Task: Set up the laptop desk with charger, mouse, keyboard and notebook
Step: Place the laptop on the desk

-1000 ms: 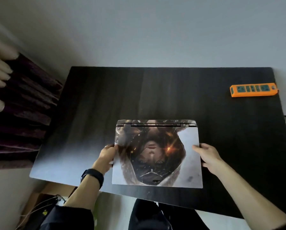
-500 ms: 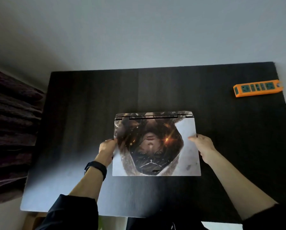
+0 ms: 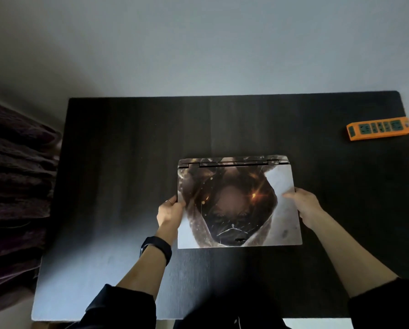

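A closed laptop [image 3: 236, 205] with a printed picture on its lid lies flat near the middle of the dark wooden desk [image 3: 127, 162], hinge facing away from me. My left hand [image 3: 170, 211] grips its left edge, thumb on the lid. My right hand [image 3: 302, 203] grips its right edge, thumb resting on the lid. A black band sits on my left wrist. No charger, mouse, keyboard or notebook shows in the head view.
An orange power strip [image 3: 379, 128] lies at the desk's far right corner. A dark folded fabric pile [image 3: 16, 186] stands left of the desk. A pale wall runs behind the desk's far edge.
Both hands have slid the laptop away from the near desk edge toward the middle. My view has shifted forward over the desk.
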`<action>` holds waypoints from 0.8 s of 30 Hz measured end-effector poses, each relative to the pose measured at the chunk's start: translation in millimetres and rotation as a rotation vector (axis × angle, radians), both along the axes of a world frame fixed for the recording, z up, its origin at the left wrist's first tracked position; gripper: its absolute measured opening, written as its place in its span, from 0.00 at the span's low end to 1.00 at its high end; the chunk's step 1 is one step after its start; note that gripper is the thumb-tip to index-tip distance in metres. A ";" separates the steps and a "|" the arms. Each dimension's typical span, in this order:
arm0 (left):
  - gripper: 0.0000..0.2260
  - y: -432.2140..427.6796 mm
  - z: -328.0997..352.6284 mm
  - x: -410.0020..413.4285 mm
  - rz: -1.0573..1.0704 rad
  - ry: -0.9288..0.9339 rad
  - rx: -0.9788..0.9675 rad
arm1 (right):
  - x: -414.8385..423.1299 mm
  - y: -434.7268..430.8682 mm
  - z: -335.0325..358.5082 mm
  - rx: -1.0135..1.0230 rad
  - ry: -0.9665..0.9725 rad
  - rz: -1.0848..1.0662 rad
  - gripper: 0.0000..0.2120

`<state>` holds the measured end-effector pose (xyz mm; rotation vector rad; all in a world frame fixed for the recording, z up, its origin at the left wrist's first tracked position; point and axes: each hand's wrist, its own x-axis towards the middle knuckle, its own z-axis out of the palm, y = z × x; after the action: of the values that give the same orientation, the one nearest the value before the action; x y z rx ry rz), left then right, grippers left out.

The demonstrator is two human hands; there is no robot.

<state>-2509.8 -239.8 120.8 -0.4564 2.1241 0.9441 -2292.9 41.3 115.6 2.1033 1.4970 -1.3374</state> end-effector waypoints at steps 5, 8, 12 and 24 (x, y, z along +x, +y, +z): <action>0.24 -16.6 5.2 21.2 -0.318 0.171 -0.018 | 5.1 -18.3 -1.3 0.103 0.062 -0.034 0.27; 0.29 -28.2 3.1 39.8 -0.477 0.243 -0.040 | 10.8 -29.4 -1.2 0.206 0.070 0.061 0.28; 0.39 -48.3 1.5 79.6 -0.757 0.324 -0.088 | 33.6 -46.2 0.7 0.227 0.067 0.272 0.31; 0.35 -65.6 8.8 115.3 -1.039 0.466 -0.421 | 125.7 -110.6 14.3 0.272 0.079 0.609 0.43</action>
<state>-2394.6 -305.4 129.6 0.7138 2.4887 -0.0169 -2167.2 -69.3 129.9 1.5201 2.2149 -1.0346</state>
